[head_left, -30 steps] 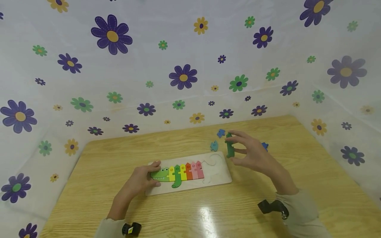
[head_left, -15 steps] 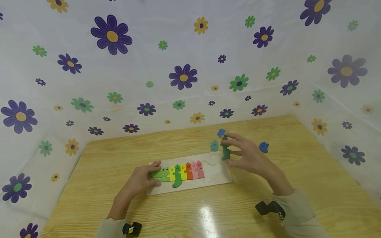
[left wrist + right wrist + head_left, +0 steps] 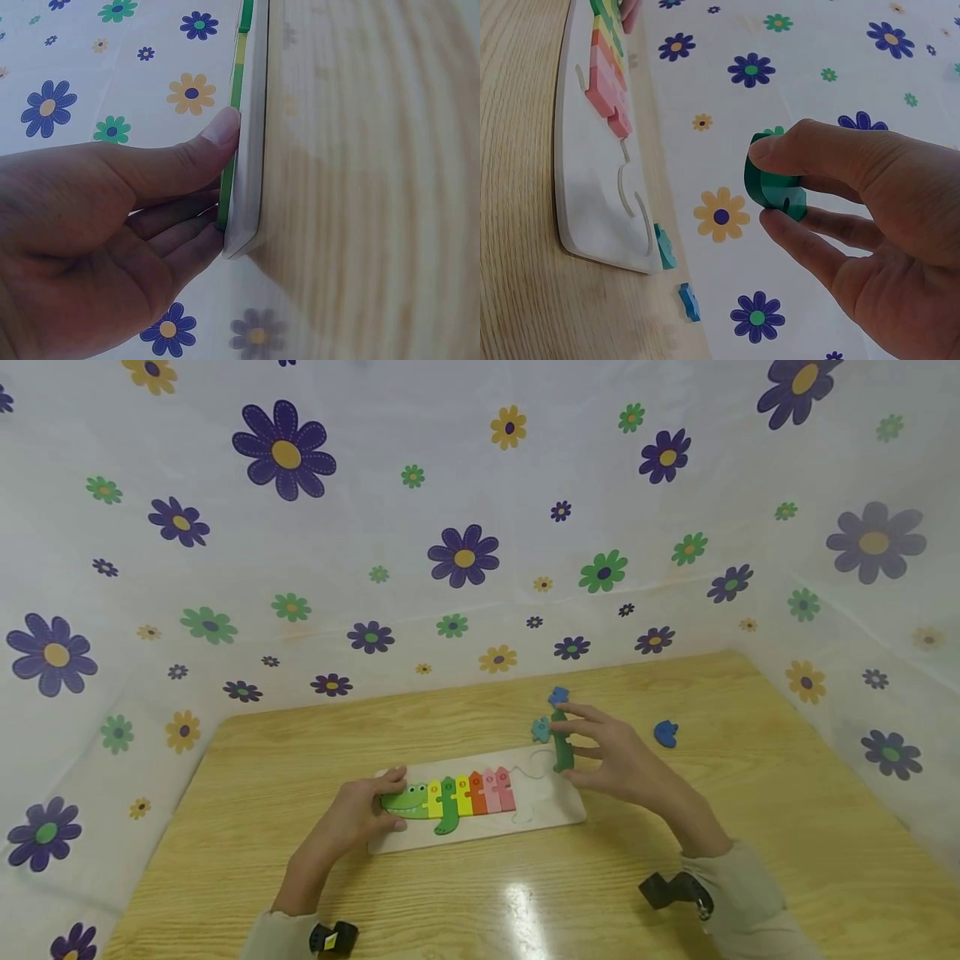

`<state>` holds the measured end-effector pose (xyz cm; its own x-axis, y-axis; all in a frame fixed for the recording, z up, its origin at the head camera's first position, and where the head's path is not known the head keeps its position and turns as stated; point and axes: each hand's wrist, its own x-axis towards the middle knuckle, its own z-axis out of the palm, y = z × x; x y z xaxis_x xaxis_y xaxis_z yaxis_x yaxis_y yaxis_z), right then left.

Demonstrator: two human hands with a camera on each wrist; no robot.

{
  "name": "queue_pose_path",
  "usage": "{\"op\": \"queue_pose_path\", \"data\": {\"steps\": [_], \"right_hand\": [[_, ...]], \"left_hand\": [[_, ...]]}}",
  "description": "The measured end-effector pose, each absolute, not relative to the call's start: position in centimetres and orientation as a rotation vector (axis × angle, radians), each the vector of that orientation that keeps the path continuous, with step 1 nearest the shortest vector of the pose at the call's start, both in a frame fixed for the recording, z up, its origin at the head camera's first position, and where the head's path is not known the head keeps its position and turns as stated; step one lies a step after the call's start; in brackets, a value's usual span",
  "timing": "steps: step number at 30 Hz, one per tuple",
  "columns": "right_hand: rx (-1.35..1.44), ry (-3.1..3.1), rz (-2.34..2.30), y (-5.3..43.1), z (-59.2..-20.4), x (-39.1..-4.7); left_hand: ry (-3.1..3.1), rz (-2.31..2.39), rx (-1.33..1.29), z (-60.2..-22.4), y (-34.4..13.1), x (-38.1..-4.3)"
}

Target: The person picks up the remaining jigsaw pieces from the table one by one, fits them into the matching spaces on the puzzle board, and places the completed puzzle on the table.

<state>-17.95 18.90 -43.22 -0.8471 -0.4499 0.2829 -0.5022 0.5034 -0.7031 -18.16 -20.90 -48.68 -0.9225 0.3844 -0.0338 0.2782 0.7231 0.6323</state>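
Note:
A wooden crocodile puzzle board [image 3: 442, 841] lies flat on the table, with a row of coloured pieces filling its left part. My left hand [image 3: 352, 814] rests on the board's left end, thumb and fingers spread around the green crocodile head piece [image 3: 405, 802]. In the left wrist view the thumb [image 3: 220, 129] presses on that head. My right hand [image 3: 622, 764] pinches a green puzzle piece [image 3: 562, 745] between thumb and fingertips, upright over the board's right end. In the right wrist view this green piece [image 3: 780, 184] shows a curved end, raised above the board's surface.
Behind the board's right end lie a teal piece [image 3: 540, 729] and a blue piece [image 3: 558, 696]. Another blue piece [image 3: 665, 733] sits farther right. Bare recess outlines show on the board's right part. A flowered cloth [image 3: 405, 552] stands around the table's back and sides.
My right hand has moved left with the green piece, from beside the board to over its right end. The blue piece at the right is now uncovered. The left hand stays put.

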Motion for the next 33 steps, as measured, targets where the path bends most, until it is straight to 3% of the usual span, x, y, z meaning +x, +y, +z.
{"op": "queue_pose_path", "data": {"steps": [33], "right_hand": [[0.913,-2.680,1.317,17.2,-45.5,-17.4]], "left_hand": [[2.782,0.974,0.549,-49.8,-21.0,-18.0]]}}
